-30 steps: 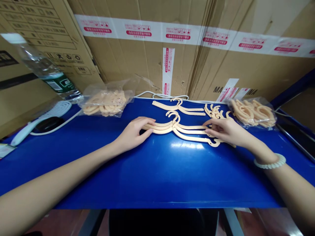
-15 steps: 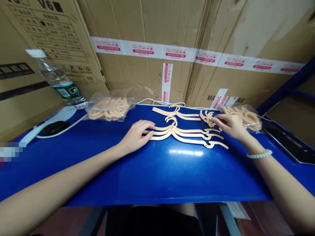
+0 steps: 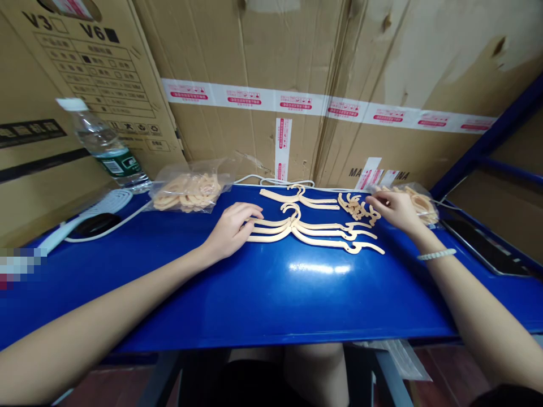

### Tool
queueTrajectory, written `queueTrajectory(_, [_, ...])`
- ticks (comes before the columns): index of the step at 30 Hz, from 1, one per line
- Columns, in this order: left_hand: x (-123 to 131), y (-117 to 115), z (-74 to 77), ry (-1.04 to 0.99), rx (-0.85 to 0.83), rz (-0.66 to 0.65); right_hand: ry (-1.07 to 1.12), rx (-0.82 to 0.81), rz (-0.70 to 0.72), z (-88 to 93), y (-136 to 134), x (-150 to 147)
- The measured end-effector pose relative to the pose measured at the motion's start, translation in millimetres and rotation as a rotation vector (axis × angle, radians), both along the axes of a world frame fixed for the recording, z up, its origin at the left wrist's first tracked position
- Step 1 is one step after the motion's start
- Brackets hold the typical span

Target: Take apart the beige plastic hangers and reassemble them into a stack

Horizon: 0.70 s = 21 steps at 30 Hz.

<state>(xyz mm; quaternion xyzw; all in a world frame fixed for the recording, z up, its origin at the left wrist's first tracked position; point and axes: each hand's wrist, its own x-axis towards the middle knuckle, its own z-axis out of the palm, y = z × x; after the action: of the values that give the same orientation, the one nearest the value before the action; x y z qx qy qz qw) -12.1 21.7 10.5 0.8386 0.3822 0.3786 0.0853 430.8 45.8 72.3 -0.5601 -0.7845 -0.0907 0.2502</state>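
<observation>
Several beige folding clothes hangers (image 3: 275, 230) lie stacked in a fan on the blue table, hooks pointing away from me. My left hand (image 3: 232, 230) rests over their left ends with fingers stretched out and thumb apart, covering the tips. Hooked end pieces (image 3: 360, 246) sit at the right ends of the stack. Beyond lies another beige hanger (image 3: 280, 195). A pile of small curved pieces (image 3: 351, 207) is just left of my right hand (image 3: 397, 210). Its thumb and fingers are pinched together above the pile's edge; what they hold is hidden.
Clear bags of beige parts lie left (image 3: 186, 192) and right (image 3: 418, 206). A water bottle (image 3: 112, 152), hairbrush (image 3: 106, 200) and black mouse-like object (image 3: 97, 224) are at left. A dark phone or tablet (image 3: 483, 249) lies right. Cardboard boxes (image 3: 237, 135) wall the back.
My right hand has lifted slightly off the pile and shifted to its right edge. My left hand stays on the hangers. The camera view has tilted up a little.
</observation>
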Motion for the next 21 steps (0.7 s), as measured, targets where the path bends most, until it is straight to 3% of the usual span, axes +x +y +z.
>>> queueTrajectory(6, [0.2, 1.4, 1.1, 0.000, 0.027, 0.028, -0.019, -0.057, 0.065, -16.5, 14.9, 14.1])
queueTrajectory(14, [-0.7, 6.1, -3.8, 0.003, 0.040, 0.034, -0.177, -0.110, 0.274, -17.7, 15.6, 0.9])
queueTrajectory(21, [-2.9, 9.2, -6.7, -0.009, 0.037, 0.031, -0.161, -0.157, 0.288, -22.1, 16.9, -6.0])
